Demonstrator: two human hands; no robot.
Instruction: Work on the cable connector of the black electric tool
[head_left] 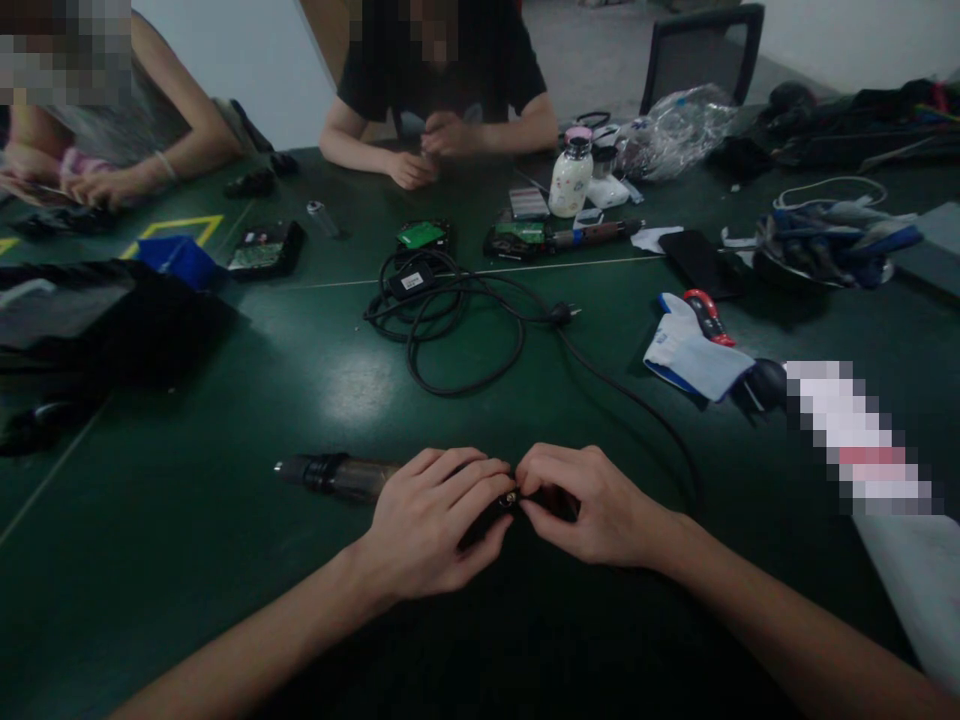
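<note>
Head view showed both hands meeting at the near side of the green table (225,560). The left hand (435,520) was curled around the rear of a dark cylindrical tool (337,476), which lay flat on the table with its tip pointing left. The right hand (592,505) pinched that same end with closed fingertips, touching the left hand. Farther back a black cable (416,300) lay in a loose coil, one strand trailing toward the right hand. A white glove (694,355) lay to the right. At the far edge, a co-worker's hands (427,150) were held together near a white bottle (570,180).
</note>
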